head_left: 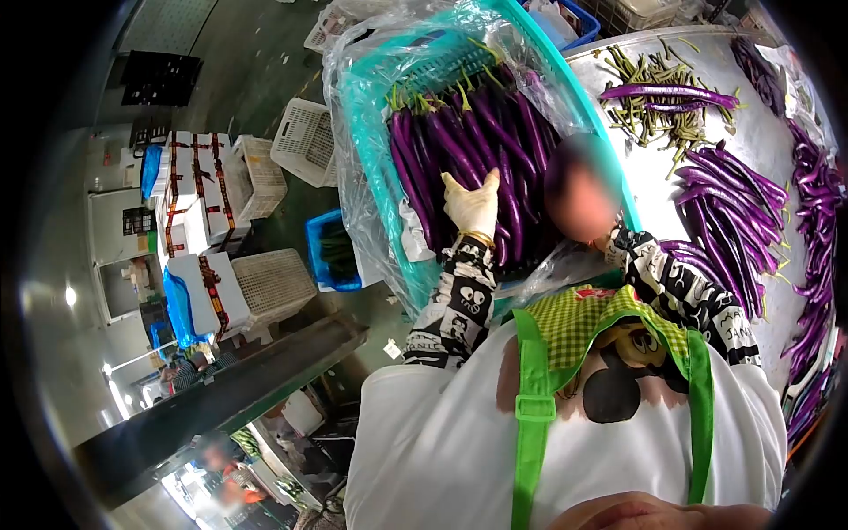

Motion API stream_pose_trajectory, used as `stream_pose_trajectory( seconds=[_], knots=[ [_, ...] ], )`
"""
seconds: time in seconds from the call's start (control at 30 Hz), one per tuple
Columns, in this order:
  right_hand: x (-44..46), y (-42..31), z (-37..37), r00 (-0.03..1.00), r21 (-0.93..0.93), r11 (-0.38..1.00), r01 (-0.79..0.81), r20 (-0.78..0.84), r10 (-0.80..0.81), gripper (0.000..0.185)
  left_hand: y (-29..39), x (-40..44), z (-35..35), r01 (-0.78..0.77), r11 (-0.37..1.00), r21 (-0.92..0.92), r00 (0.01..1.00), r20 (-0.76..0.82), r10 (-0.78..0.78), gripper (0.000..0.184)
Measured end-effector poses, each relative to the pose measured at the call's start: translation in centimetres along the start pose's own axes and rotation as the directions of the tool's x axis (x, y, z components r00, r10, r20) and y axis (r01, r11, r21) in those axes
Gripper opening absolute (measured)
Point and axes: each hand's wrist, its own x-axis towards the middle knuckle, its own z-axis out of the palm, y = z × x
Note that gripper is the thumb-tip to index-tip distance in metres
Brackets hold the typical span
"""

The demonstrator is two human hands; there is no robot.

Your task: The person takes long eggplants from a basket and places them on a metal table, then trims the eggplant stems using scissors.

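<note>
Long purple eggplants (459,132) lie side by side in a teal crate (375,177) lined with clear plastic. My left hand (473,208), in a pale glove, rests on top of them near the crate's middle. Its thumb and forefinger are spread apart against the eggplants; the other fingers are mostly hidden. My right hand (583,199) is at the crate's right side, next to the eggplants, and a blur covers its fingers. Whether it holds anything cannot be made out.
A metal table (636,168) on the right carries a heap of eggplants (729,221), with more at its far edge. Cut green stems (654,119) lie there under two eggplants. Left on the floor are a white basket (305,141), a blue crate (331,252) and stacked white boxes (190,203).
</note>
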Motion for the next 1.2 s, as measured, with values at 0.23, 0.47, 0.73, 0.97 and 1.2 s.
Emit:
stream_pose_trajectory(
  seconds=[0.23, 0.47, 0.73, 0.97, 1.2],
  knots=[
    [0.9, 0.7, -0.6, 0.978, 0.087, 0.977, -0.193, 0.09, 0.185, 0.083, -0.3, 0.4, -0.4, -0.064, 0.99, 0.129, 0.985, 0.169, 0.042, 0.114],
    [6.1, 8.6, 7.2, 0.974, 0.185, 0.968, -0.171, 0.181, 0.137, 0.1, -2.4, 0.8, 1.5, -0.025, 0.938, -0.345, 0.988, 0.134, 0.075, 0.118],
    [4.0, 3.9, 4.4, 0.985, 0.198, 0.973, -0.116, 0.148, 0.088, 0.094, -2.6, -0.2, 3.3, 0.021, 0.97, -0.241, 0.991, 0.131, 0.011, 0.122],
    [5.1, 6.2, 5.1, 0.964, 0.152, 0.988, 0.019, 0.259, -0.059, 0.099, -0.2, -0.8, 1.4, 0.065, 0.997, -0.034, 0.982, 0.181, -0.058, 0.123],
    [4.4, 3.9, 3.2, 0.869, 0.518, 0.764, -0.384, 0.482, 0.11, 0.119, -1.6, 2.1, 2.2, 0.181, 0.948, -0.262, 0.972, 0.196, -0.131, 0.122]
  ],
)
